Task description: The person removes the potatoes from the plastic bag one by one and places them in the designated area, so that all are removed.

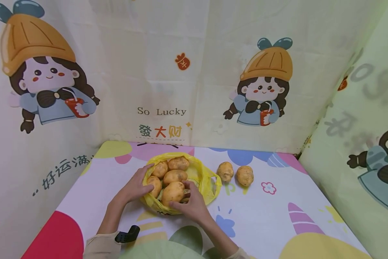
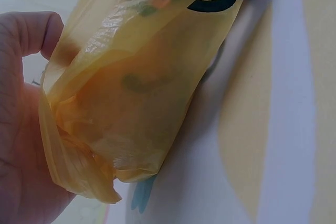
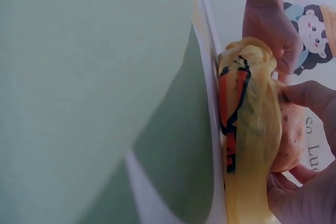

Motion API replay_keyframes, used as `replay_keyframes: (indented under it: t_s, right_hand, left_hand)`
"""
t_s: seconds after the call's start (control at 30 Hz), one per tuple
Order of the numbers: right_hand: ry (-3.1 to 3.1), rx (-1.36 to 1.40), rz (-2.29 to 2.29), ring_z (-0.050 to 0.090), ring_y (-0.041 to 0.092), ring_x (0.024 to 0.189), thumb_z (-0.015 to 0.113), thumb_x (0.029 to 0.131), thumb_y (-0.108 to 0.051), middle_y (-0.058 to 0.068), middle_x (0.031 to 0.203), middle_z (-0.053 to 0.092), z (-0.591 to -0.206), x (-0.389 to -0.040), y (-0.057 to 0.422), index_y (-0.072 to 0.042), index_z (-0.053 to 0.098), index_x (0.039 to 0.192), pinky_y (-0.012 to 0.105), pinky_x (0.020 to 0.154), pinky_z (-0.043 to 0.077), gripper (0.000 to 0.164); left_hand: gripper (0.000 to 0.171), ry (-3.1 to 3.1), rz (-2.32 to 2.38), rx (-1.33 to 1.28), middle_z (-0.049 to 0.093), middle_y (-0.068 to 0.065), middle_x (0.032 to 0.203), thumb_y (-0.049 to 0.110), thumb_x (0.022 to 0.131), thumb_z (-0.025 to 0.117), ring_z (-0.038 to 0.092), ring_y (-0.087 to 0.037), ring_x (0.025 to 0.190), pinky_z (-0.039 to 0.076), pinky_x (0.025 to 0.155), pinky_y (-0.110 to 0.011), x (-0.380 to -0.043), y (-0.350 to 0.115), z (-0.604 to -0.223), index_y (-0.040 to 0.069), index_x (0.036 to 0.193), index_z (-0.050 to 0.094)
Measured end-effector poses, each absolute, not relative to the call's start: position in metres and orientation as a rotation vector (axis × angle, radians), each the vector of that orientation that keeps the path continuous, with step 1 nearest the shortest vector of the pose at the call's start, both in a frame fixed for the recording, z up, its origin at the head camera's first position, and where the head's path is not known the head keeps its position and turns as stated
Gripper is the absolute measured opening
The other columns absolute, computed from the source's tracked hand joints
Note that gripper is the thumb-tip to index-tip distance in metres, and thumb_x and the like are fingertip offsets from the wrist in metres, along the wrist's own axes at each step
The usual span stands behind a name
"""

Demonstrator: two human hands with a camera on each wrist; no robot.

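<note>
A yellow plastic bag lies wide open on the table with several potatoes in it. My left hand holds the bag's left edge, its thumb reaching over the rim beside a potato. In the left wrist view, that hand is at the edge of the thin yellow plastic. My right hand grips the front potato between thumb and fingers, inside the bag's mouth. The right wrist view shows this potato standing above the bag's side; its lower part is hidden.
Two potatoes, one nearer the bag and another farther right, lie on the patterned tabletop. The bag's handle loop sticks out to the right. Printed cloth walls stand behind and at both sides.
</note>
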State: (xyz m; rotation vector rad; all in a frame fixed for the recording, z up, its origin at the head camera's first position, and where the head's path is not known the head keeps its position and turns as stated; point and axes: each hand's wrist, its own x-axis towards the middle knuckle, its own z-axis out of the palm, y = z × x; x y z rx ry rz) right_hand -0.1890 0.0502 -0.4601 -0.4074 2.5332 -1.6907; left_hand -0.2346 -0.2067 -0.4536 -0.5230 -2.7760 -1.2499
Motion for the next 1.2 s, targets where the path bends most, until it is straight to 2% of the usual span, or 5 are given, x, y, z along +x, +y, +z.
replay_keyframes:
  t_s: [0.37, 0.7, 1.2]
  right_hand:
    - [2.510, -0.391, -1.735, 0.061, 0.023, 0.106, 0.087, 0.078, -0.035, 0.008, 0.135, 0.055, -0.453, -0.186, 0.065, -0.012, 0.047, 0.145, 0.033, 0.082, 0.054, 0.082]
    - [2.556, -0.405, -1.676, 0.060, 0.023, 0.109, 0.088, 0.078, -0.033, 0.010, 0.141, 0.052, -0.448, -0.184, 0.082, -0.012, 0.047, 0.146, 0.030, 0.079, 0.054, 0.082]
    - [2.668, -0.451, -1.622, 0.063, 0.022, 0.100, 0.089, 0.077, -0.028, 0.013, 0.130, 0.057, -0.444, -0.184, 0.110, -0.011, 0.048, 0.144, 0.027, 0.074, 0.054, 0.081]
  left_hand:
    - [0.083, -2.783, -1.244, -0.506, 0.039, -0.033, 0.151, 0.018, 0.079, 0.063, 0.037, -0.048, 0.139, 0.030, 0.111, -0.068, -0.234, -0.206, -0.453, -0.002, 0.154, 0.034]
    - [0.083, -2.780, -1.240, -0.509, 0.039, -0.034, 0.149, 0.019, 0.079, 0.062, 0.038, -0.048, 0.137, 0.031, 0.111, -0.068, -0.235, -0.206, -0.454, -0.002, 0.154, 0.034]
    - [0.083, -2.772, -1.251, -0.513, 0.039, -0.033, 0.150, 0.018, 0.079, 0.062, 0.037, -0.048, 0.138, 0.030, 0.111, -0.067, -0.233, -0.206, -0.453, -0.002, 0.154, 0.034]
